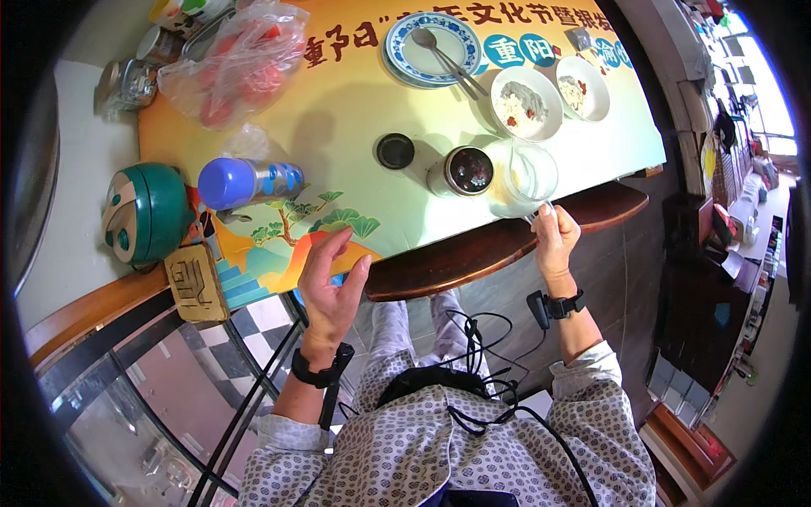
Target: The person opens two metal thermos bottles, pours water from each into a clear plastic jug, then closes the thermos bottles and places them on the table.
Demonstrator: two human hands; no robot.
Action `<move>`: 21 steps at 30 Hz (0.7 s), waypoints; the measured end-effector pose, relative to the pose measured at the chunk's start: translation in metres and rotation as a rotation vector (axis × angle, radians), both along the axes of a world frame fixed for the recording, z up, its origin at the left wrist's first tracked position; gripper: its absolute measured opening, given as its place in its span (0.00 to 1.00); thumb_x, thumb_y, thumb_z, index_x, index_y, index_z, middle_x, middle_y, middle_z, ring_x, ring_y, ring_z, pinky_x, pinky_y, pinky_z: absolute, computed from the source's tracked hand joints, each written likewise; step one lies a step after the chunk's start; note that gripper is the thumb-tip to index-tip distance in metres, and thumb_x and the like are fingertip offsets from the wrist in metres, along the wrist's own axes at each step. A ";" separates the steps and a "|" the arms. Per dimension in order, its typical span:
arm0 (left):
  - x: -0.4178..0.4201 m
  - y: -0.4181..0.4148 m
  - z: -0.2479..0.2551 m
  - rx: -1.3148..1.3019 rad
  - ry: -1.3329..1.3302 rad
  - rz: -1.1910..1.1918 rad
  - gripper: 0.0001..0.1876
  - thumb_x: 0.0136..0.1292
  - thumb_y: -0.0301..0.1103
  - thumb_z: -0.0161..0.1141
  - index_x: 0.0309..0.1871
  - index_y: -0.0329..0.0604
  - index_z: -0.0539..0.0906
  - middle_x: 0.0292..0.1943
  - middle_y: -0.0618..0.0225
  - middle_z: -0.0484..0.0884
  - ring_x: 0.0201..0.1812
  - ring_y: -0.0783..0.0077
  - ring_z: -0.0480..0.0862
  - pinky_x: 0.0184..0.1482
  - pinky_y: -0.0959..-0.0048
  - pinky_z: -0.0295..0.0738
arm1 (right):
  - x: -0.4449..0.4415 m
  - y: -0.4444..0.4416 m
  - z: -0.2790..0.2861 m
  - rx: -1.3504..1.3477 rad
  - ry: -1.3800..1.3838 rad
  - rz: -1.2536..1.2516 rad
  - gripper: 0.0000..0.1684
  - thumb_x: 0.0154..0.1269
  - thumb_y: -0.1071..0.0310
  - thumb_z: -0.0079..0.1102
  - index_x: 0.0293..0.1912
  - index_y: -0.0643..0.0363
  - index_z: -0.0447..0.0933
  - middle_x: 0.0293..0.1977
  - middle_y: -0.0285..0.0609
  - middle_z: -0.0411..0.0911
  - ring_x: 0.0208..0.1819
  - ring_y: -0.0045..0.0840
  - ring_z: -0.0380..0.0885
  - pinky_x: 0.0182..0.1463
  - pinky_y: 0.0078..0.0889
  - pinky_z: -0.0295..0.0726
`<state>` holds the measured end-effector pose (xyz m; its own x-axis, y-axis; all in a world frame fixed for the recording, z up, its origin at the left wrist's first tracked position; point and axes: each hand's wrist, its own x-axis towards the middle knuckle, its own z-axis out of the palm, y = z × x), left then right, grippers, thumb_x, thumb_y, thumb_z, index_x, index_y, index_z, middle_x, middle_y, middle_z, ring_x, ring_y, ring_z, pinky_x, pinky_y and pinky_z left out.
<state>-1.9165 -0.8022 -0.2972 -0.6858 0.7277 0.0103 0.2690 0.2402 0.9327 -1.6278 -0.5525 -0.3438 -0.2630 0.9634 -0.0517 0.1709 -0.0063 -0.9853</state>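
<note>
My right hand (555,242) is closed at the near side of a clear glass pitcher (533,179), its fingers around what looks like the handle. The pitcher stands near the front edge of the table. Left of it is a lidless glass jar (469,171) with dark, glossy contents. A round black lid (395,151) lies farther left. My left hand (332,282) hovers by the table's front edge, thumb and fingers apart, holding nothing. Beyond the pitcher sit a white bowl (552,95) of grey powder, pale crumbs and red bits, and a second white bowl (597,95) with similar contents.
Blue-rimmed plates (398,45) hold metal spoons (424,38). A plastic bag of red fruit (247,73), a blue-capped bottle (228,184), a green rounded container (149,212) and a wooden block (196,282) occupy the left. A curved wooden edge (450,260) juts below the printed tabletop.
</note>
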 end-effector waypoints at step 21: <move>-0.035 -0.021 0.046 0.123 0.312 0.083 0.24 0.71 0.20 0.72 0.69 0.31 0.82 0.63 0.57 0.85 0.62 0.65 0.85 0.68 0.65 0.80 | 0.039 -0.048 0.043 0.435 -0.154 -0.055 0.27 0.70 0.76 0.72 0.63 0.63 0.69 0.54 0.44 0.74 0.57 0.31 0.76 0.70 0.40 0.74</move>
<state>-1.9517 -0.8231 -0.2510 -0.6925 0.6500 0.3130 0.5299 0.1639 0.8321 -1.5892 -0.6008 -0.3007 -0.2314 0.9167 0.3258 0.3268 0.3886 -0.8615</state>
